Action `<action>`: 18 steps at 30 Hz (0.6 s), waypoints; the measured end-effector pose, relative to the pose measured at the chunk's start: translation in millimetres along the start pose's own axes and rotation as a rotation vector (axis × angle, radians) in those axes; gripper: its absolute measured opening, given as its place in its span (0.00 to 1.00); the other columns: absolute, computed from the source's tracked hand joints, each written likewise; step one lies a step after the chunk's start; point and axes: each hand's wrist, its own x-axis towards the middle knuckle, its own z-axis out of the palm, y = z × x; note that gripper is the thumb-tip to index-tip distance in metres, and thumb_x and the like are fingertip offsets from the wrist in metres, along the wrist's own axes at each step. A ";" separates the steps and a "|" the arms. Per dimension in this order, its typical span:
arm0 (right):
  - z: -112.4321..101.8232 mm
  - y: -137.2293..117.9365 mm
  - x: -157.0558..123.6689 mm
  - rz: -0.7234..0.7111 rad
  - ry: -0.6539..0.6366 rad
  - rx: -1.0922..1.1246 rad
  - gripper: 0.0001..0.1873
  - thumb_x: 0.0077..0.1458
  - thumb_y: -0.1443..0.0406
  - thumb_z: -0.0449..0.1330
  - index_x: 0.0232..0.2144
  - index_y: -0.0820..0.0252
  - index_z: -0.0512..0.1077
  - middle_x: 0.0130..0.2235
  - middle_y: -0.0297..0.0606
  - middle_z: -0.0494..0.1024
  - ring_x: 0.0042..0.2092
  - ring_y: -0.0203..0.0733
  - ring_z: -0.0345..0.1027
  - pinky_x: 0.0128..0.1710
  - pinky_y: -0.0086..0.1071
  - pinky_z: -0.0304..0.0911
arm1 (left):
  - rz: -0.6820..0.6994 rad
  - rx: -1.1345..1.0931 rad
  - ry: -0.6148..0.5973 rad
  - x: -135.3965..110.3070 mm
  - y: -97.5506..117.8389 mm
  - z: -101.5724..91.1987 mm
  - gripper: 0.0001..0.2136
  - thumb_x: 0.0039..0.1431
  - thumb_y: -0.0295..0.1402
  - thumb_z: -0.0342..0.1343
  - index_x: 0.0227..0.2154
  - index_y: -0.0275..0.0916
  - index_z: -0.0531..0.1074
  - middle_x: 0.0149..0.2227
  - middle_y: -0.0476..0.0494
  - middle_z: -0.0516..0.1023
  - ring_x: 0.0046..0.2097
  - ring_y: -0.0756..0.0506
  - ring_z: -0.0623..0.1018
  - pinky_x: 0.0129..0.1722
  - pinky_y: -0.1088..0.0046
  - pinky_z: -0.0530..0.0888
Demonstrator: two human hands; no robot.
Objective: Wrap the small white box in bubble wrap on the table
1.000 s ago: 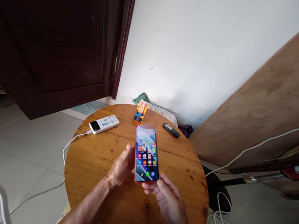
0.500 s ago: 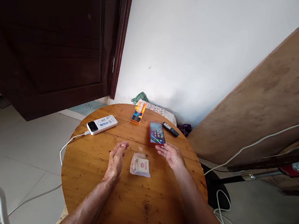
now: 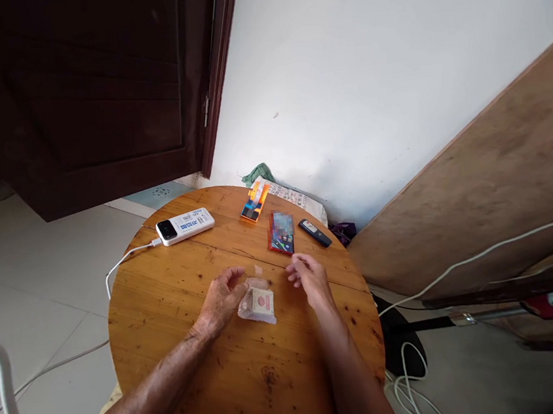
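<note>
A small clear plastic packet [image 3: 258, 303] with a pale, red-marked item inside lies on the round wooden table [image 3: 197, 347]. My left hand [image 3: 221, 298] is at the packet's left edge, with bent fingers and thumb closed on the plastic. My right hand [image 3: 306, 277] hovers just right of the packet, fingers loosely bent and apart, holding nothing. A red phone [image 3: 280, 233] with its screen lit lies flat on the table just beyond my right hand.
At the table's far side lie a white power bank [image 3: 184, 226] with a white cable [image 3: 115, 267], an orange card [image 3: 254, 204] and a small dark device [image 3: 315, 232]. A wooden board [image 3: 478, 199] leans at right. More cables [image 3: 410, 397] trail on the floor.
One second ago both hands held the red phone up. It now lies flat on the far part of the table. Both hands came back toward the packet, and my left fingers curled onto it.
</note>
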 end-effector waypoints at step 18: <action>40.7 5.4 -41.5 -0.248 -0.339 -0.018 0.12 0.49 0.56 0.62 0.25 0.59 0.71 0.25 0.30 0.71 0.28 0.36 0.61 0.30 0.29 0.57 | 0.300 0.635 -0.029 -14.3 -8.5 6.7 0.18 0.48 0.36 0.61 0.43 0.37 0.69 0.44 0.40 0.75 0.48 0.40 0.74 0.51 0.58 0.71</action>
